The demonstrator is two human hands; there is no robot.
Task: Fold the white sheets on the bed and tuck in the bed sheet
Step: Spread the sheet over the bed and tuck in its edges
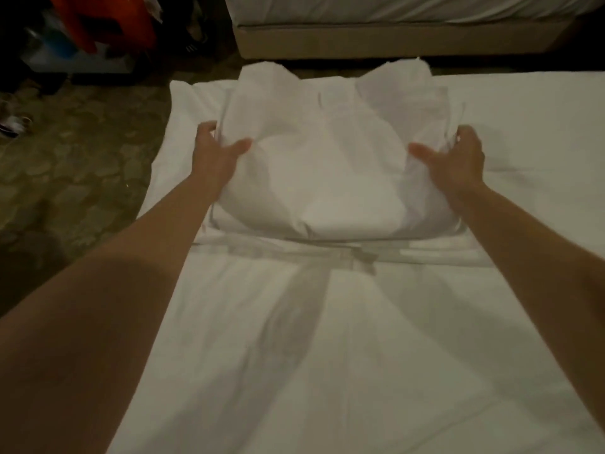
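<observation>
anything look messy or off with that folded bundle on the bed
Yes. The folded white sheets are uneven: two loose corners stick up at the far edge, and the stack bulges. Both hands, left and right, grip its sides. The bed sheet underneath is wrinkled.

1. Bed (327, 371) fills most of the view, covered w/ a white bed sheet (523, 158) pulled fairly flat, soft creases running toward the near edge.
2. Folded white sheets (327, 165) sit in a puffy stack directly on the bed sheet, near the far left corner of the bed.
3. A flatter folded layer (327, 253) lies under the stack's near edge, sticking out as a band across the bed.
4. Stack's far corners poke up past the bed's far edge.
5. Patterned carpet floor (75, 165) to the left; dark clutter & a shoe on it, too dim to tell more.
6. Second bed (393, 34) stands on the floor beyond.
</observation>
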